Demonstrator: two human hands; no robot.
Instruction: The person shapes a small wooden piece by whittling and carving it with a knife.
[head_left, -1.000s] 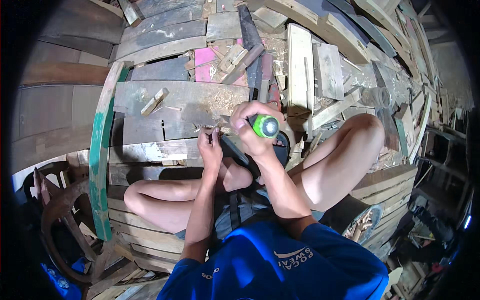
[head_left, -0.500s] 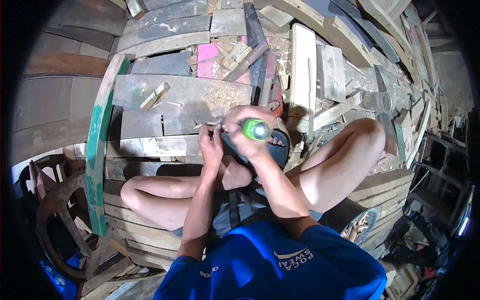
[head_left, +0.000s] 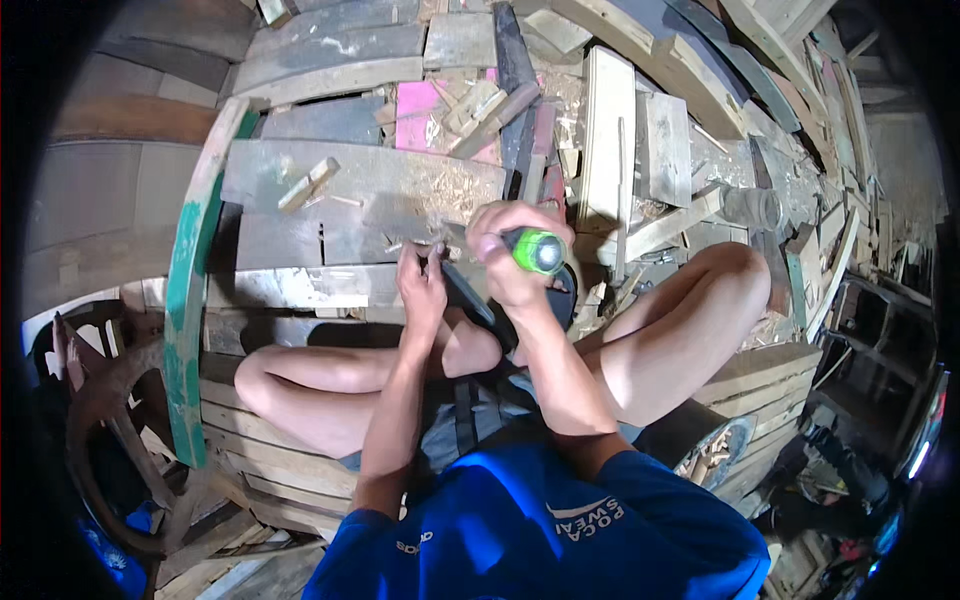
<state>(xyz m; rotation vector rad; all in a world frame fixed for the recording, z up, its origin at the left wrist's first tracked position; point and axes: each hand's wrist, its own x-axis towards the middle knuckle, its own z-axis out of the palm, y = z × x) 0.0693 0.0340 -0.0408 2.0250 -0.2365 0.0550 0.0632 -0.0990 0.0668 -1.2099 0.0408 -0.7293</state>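
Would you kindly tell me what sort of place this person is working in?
Probably a small, makeshift woodworking area: wood shavings lie scattered over the planks, loose timber lies around, and the person's right hand grips a green-handled tool.

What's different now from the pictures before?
The right hand and the green-handled tool in it swung a little left, then back right. Nothing was visibly picked up or let go. The left hand stayed about where it was, and so did the short wood block.
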